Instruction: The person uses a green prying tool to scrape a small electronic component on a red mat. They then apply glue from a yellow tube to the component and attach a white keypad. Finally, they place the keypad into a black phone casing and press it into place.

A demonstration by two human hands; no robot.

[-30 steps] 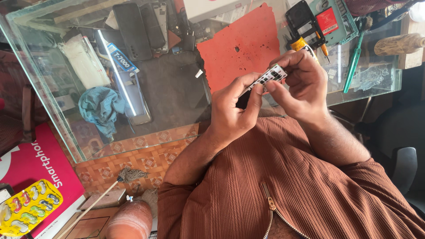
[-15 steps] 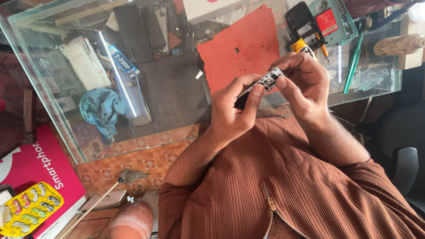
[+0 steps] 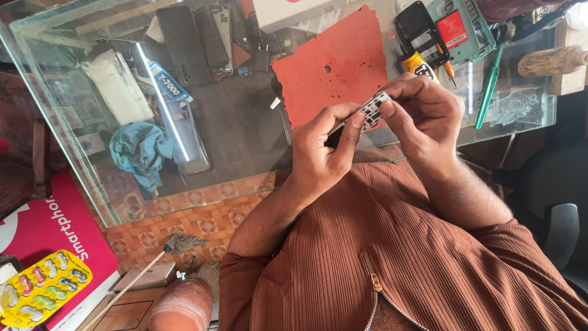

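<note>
Pinching small keypad part [image 3: 371,113], both hands, red mat [image 3: 334,64] behind, pink box [image 3: 46,236] lower left

Both hands are working close together above the near edge of the glass counter [image 3: 73,159]. The left hand [image 3: 318,153] and the right hand [image 3: 422,116] are leaving almost no gap between them, because the small circuit board [image 3: 370,113] is filling it. Under them the red mat [image 3: 337,61] is lying mostly bare, so there is room to put a hand down. To the right, the green tool [image 3: 487,86] and the yellow-tipped tool [image 3: 419,64] are blocking the way. Farther back the green tester box [image 3: 456,27] is standing near the black device [image 3: 413,21], crowding that corner.
</note>
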